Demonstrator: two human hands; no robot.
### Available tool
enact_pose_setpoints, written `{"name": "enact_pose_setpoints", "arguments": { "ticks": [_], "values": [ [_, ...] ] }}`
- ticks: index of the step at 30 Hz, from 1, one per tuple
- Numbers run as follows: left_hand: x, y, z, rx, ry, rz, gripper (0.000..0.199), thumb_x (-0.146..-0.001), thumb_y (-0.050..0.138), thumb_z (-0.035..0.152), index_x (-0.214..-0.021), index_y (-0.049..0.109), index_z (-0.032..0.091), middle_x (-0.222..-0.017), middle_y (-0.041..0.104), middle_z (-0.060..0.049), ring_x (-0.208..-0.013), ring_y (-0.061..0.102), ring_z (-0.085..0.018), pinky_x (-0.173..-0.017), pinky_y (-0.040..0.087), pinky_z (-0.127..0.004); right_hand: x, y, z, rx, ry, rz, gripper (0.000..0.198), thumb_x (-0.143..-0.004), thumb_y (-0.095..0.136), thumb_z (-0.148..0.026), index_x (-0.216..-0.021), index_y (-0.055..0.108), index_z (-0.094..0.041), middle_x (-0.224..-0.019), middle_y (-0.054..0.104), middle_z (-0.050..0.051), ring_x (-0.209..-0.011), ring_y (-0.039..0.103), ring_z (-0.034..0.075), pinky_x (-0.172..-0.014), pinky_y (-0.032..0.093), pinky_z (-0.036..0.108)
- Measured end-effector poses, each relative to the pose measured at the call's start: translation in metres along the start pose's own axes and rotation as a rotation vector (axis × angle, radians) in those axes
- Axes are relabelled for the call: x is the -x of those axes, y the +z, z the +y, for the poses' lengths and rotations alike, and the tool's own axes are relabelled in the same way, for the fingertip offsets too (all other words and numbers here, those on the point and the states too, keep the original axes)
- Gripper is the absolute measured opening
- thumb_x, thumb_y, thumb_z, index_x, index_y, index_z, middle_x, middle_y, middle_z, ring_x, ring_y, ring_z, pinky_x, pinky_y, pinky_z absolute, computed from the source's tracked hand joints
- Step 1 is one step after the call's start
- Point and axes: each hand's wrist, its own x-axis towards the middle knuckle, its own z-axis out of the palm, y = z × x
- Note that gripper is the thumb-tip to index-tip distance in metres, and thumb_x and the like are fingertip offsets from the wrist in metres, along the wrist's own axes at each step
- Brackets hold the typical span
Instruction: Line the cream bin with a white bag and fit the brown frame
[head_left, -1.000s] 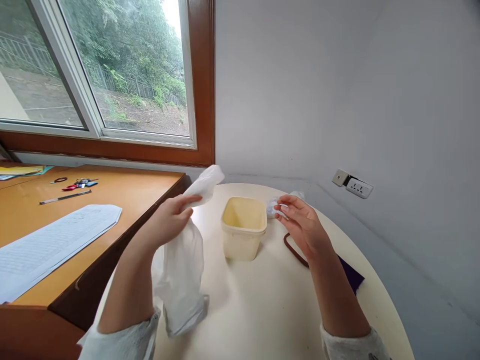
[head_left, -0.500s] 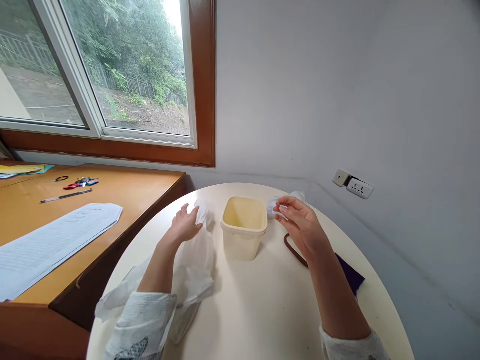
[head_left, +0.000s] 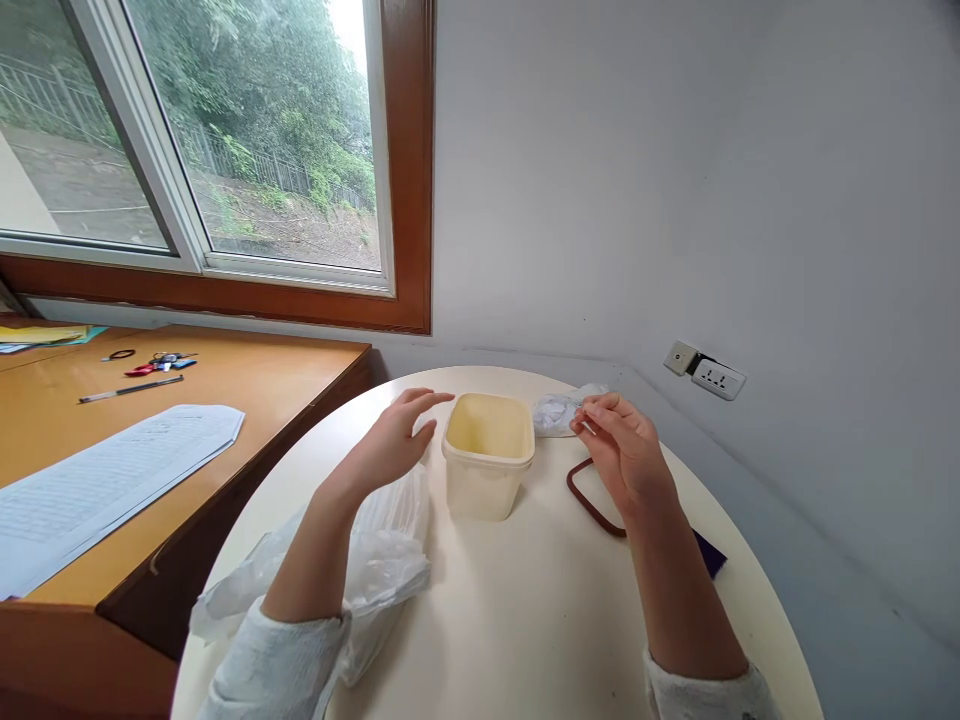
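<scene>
A cream plastic tub stands upright and without a lid on the white round table. My left hand is beside the tub's left rim, fingers stretched out and thumb apart, holding nothing. Under my left forearm lies a crumpled white plastic bag. My right hand is to the right of the tub, its fingertips drawn together; what they hold, if anything, is not clear. Just behind those fingertips sits a small clear plastic bag with whitish contents. A brown loop lies below my right hand.
A dark purple piece shows partly behind my right forearm. On the left, a wooden desk carries papers, a pen and a bunch of keys. The wall with a socket stands close behind the table.
My left hand has moved right, from above the white bag to the tub's left rim. My right hand has shifted slightly right and its fingertips have closed together. The tub has stayed put.
</scene>
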Motion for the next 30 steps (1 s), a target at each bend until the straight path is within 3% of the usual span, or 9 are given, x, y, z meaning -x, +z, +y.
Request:
{"name": "enact_pose_setpoints", "arguments": {
  "ticks": [5, 12, 15, 18, 25, 30],
  "values": [
    [0.000, 0.005, 0.008, -0.006, 0.025, -0.143, 0.036, -0.086, 0.034, 0.037, -0.111, 0.058, 0.026, -0.119, 0.056, -0.004, -0.105, 0.054, -0.022, -0.086, 0.045, -0.034, -0.004, -0.010, 0.000, -0.024, -0.058, 0.028, 0.018, -0.070, 0.068, -0.020, -0.059, 0.053, -0.019, -0.069, 0.048, -0.002, -0.069, 0.046, 0.010, -0.070, 0.040, 0.028],
    [0.001, 0.005, 0.026, -0.032, 0.012, -0.230, 0.039, -0.088, 0.029, 0.040, -0.085, 0.064, 0.022, -0.096, 0.064, -0.004, -0.086, 0.059, -0.021, -0.072, 0.046, -0.031, -0.003, -0.008, 0.001, 0.016, -0.054, 0.032, 0.024, -0.067, 0.069, -0.020, -0.056, 0.047, -0.019, -0.069, 0.048, -0.003, -0.068, 0.045, 0.011, -0.070, 0.039, 0.030],
    [0.002, 0.004, 0.031, -0.024, 0.005, -0.284, 0.042, -0.087, 0.029, 0.044, -0.080, 0.064, 0.022, -0.100, 0.064, -0.005, -0.105, 0.054, -0.025, -0.082, 0.044, -0.034, -0.001, -0.002, 0.002, 0.085, -0.059, 0.038, 0.025, -0.067, 0.066, -0.020, -0.055, 0.043, -0.020, -0.070, 0.049, -0.002, -0.069, 0.045, 0.012, -0.071, 0.039, 0.031],
    [0.002, 0.004, 0.030, 0.002, -0.003, -0.307, 0.041, -0.087, 0.031, 0.046, -0.083, 0.065, 0.023, -0.108, 0.063, -0.005, -0.124, 0.039, -0.027, -0.090, 0.041, -0.035, 0.000, 0.004, 0.006, 0.244, -0.073, 0.023, 0.025, -0.067, 0.066, -0.023, -0.056, 0.044, -0.020, -0.073, 0.051, -0.001, -0.074, 0.046, 0.014, -0.074, 0.039, 0.031],
    [0.003, 0.004, 0.028, 0.034, -0.012, -0.370, 0.043, -0.085, 0.032, 0.052, -0.085, 0.065, 0.025, -0.107, 0.063, -0.003, -0.120, 0.044, -0.026, -0.089, 0.043, -0.033, -0.002, 0.005, 0.024, 0.592, -0.044, -0.140, 0.025, -0.070, 0.064, -0.033, -0.061, 0.046, -0.019, -0.096, 0.055, 0.003, -0.099, 0.050, 0.018, -0.089, 0.038, 0.036],
    [0.003, 0.004, 0.028, 0.006, -0.054, -0.394, 0.042, -0.084, 0.033, 0.055, -0.091, 0.063, 0.026, -0.127, 0.052, -0.002, -0.133, 0.025, -0.027, -0.096, 0.037, -0.037, -0.007, 0.001, 0.041, 0.696, -0.068, -0.170, 0.018, -0.076, 0.057, -0.038, -0.074, 0.052, -0.021, -0.103, 0.054, 0.004, -0.102, 0.051, 0.017, -0.089, 0.041, 0.035]
  ]
}}
